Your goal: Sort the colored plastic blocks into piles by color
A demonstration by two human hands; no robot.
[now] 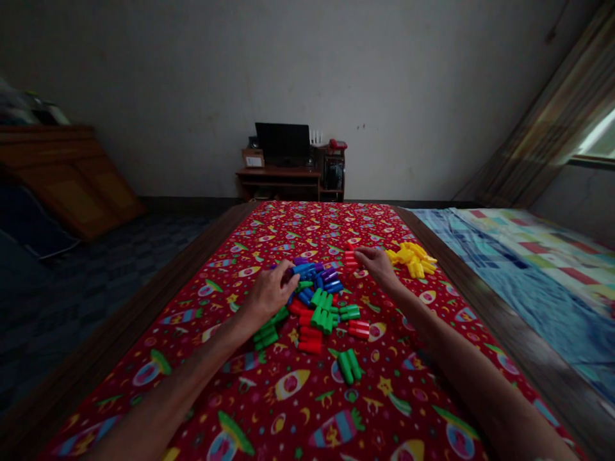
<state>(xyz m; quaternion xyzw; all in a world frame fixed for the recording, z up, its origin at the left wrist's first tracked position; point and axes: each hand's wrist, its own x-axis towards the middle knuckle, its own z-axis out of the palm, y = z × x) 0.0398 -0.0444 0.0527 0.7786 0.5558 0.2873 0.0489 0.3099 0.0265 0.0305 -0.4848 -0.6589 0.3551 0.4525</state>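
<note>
Several plastic toy pieces shaped like joined tubes lie in a loose heap mid-cloth. My left hand [271,288] is at the heap's left side, thumb and forefinger bent around the end of a blue piece [302,270]. Purple pieces [330,275] lie just beyond, and green pieces [324,314] and red pieces [310,339] are nearer to me. To the right of the heap, my right hand [377,262] pinches a red piece [351,258] lying low over the cloth. Beside that hand, yellow pieces [416,259] form a separate pile.
The pieces rest on a red patterned cloth [288,422] with dark wooden edges [509,339] around it. A bed [504,282] adjoins on the right. Beyond the far end stands a desk [278,173] with a monitor [283,142]. A wooden cabinet [81,186] is at left.
</note>
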